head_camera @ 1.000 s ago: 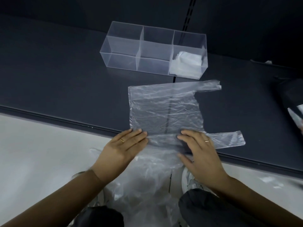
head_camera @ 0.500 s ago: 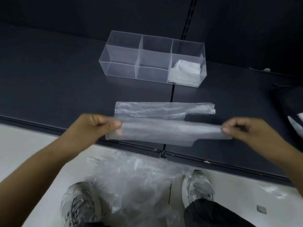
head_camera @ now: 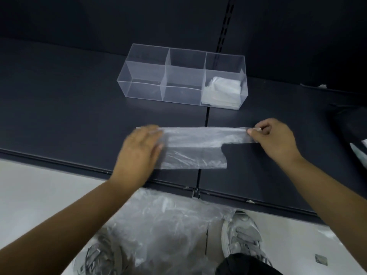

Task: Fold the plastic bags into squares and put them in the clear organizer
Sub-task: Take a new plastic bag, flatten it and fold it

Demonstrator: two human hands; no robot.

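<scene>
A clear plastic bag, folded in half lengthwise, lies flat on the dark shelf. My left hand rests flat on its left end with fingers straight. My right hand pinches the bag's handle strip at the right end between thumb and fingers. Behind the bag stands the clear organizer with three compartments in a row. Its right compartment holds folded white bags; the other two hold nothing.
A pile of loose crumpled plastic bags lies on the pale floor by my grey shoes. The shelf's front edge runs below the folded bag. A dark object and some plastic sit at the far right.
The bag was spread flat under both hands, then lifted and folded over lengthwise. Now it lies folded on the shelf, my left hand pressing its left end, my right still pinching the handle.
</scene>
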